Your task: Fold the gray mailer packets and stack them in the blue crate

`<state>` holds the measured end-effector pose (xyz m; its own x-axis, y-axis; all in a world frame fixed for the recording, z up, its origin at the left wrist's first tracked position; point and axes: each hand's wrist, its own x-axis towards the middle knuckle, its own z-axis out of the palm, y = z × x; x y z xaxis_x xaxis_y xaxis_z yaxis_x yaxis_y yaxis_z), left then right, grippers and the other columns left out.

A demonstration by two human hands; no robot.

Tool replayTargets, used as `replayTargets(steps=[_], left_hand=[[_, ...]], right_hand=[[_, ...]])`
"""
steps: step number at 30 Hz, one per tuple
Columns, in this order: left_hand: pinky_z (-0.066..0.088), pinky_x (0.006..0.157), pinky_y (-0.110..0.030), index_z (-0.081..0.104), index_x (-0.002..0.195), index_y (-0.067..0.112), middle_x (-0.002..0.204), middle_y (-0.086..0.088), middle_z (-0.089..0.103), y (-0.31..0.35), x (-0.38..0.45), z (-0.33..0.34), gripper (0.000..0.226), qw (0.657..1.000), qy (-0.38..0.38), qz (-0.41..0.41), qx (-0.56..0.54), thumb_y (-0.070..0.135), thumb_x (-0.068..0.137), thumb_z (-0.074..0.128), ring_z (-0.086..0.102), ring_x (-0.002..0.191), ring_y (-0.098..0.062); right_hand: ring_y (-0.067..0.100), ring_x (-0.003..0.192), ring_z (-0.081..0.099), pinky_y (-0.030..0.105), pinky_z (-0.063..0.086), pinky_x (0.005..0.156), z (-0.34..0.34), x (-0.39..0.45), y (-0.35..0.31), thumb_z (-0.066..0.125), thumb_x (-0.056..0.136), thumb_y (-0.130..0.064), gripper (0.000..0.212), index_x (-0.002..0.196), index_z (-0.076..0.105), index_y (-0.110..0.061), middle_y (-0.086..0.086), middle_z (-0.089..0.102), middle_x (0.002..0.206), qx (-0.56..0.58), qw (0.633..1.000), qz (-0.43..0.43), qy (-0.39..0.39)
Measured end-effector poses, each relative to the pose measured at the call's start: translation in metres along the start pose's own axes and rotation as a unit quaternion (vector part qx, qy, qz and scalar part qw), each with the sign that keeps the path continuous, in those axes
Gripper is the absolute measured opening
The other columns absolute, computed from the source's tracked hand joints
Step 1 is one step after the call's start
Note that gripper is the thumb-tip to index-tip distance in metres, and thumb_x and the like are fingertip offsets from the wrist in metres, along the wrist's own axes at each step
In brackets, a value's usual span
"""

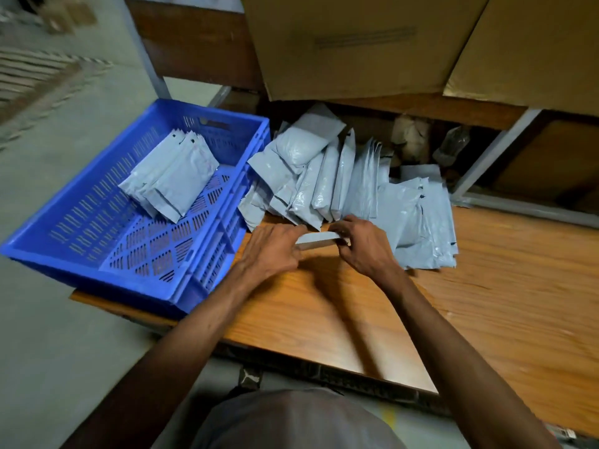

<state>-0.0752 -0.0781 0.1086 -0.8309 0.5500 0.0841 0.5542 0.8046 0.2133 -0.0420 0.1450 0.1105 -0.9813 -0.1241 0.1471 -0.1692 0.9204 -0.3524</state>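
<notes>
Hands met over one gray mailer packet [316, 238] on the wooden desk [486, 303]: left hand [275, 251] and right hand [363, 244] each pinched an end with curled fingers. Just behind lay the unfolded packet pile [340, 176]. Beside it, the blue crate [97, 254] held several folded packets [171, 179] leaning together.

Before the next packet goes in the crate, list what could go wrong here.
1. The blue crate overhangs the wooden table's left edge, so a push while stacking might tip it.
2. The leaning pile of unfolded packets sits just behind both hands and could slide onto the work spot.
3. The left hand and right hand pinch only the ends of the packet being folded, so the fold may spring open.
</notes>
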Motion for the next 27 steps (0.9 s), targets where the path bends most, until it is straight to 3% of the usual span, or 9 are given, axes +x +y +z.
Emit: replayTargets(steps=[3, 7, 14, 18, 23, 27], left_hand=[[0.054, 0.073, -0.039, 0.064, 0.12, 0.028, 0.098, 0.0, 0.073, -0.002, 0.014, -0.033, 0.031, 0.999, 0.017, -0.028, -0.011, 0.032, 0.09, 0.063, 0.069, 0.091, -0.026], [0.031, 0.059, -0.031, 0.066, 0.111, 0.026, 0.095, -0.001, 0.072, -0.015, 0.028, -0.082, 0.023, 0.997, 0.053, -0.041, 0.033, 0.02, 0.089, 0.067, 0.067, 0.091, -0.024], [0.049, 0.066, -0.039, 0.061, 0.104, 0.031, 0.083, 0.0, 0.069, -0.073, 0.029, -0.146, 0.026, 0.991, 0.096, -0.088, 0.043, 0.025, 0.079, 0.064, 0.067, 0.084, -0.033], [0.051, 0.07, -0.038, 0.063, 0.119, 0.035, 0.093, -0.004, 0.075, -0.121, 0.025, -0.163, 0.034, 0.984, 0.147, -0.091, 0.05, 0.029, 0.085, 0.065, 0.069, 0.091, -0.034], [0.053, 0.068, -0.042, 0.062, 0.113, 0.029, 0.094, -0.01, 0.074, -0.188, 0.015, -0.159, 0.025, 0.982, 0.145, -0.113, 0.052, 0.032, 0.089, 0.061, 0.068, 0.092, -0.04], [0.05, 0.067, -0.041, 0.062, 0.103, 0.021, 0.095, -0.009, 0.073, -0.247, 0.013, -0.143, 0.017, 0.981, 0.1, -0.157, 0.047, 0.03, 0.089, 0.058, 0.067, 0.096, -0.039]], right_hand=[[0.029, 0.096, 0.069, 0.032, 0.048, 0.072, -0.027, 0.022, -0.005, 0.069, 0.09, -0.019, 0.03, 0.119, 0.075, -0.021, 0.001, 0.074, 0.108, -0.007, 0.998, -0.049, 0.047], [0.029, 0.096, 0.07, 0.044, 0.057, 0.085, -0.055, 0.058, -0.024, 0.069, 0.088, -0.017, 0.032, 0.119, 0.074, -0.018, 0.005, 0.076, 0.108, 0.004, 0.994, -0.09, 0.06], [0.027, 0.096, 0.067, 0.041, 0.045, 0.084, -0.069, 0.132, -0.077, 0.064, 0.091, -0.016, 0.03, 0.119, 0.071, -0.023, -0.002, 0.071, 0.105, -0.023, 0.979, -0.17, 0.105], [0.026, 0.099, 0.063, 0.04, 0.041, 0.081, -0.063, 0.177, -0.113, 0.065, 0.085, -0.014, 0.03, 0.112, 0.07, -0.025, -0.004, 0.064, 0.105, -0.045, 0.973, -0.206, 0.091], [0.026, 0.102, 0.06, 0.041, 0.037, 0.083, -0.029, 0.228, -0.161, 0.064, 0.081, -0.01, 0.025, 0.102, 0.067, -0.023, -0.003, 0.059, 0.102, -0.088, 0.968, -0.226, 0.058], [0.026, 0.11, 0.06, 0.046, 0.036, 0.097, 0.01, 0.271, -0.194, 0.063, 0.082, -0.009, 0.027, 0.106, 0.066, -0.023, -0.002, 0.066, 0.104, -0.095, 0.969, -0.227, 0.035]])
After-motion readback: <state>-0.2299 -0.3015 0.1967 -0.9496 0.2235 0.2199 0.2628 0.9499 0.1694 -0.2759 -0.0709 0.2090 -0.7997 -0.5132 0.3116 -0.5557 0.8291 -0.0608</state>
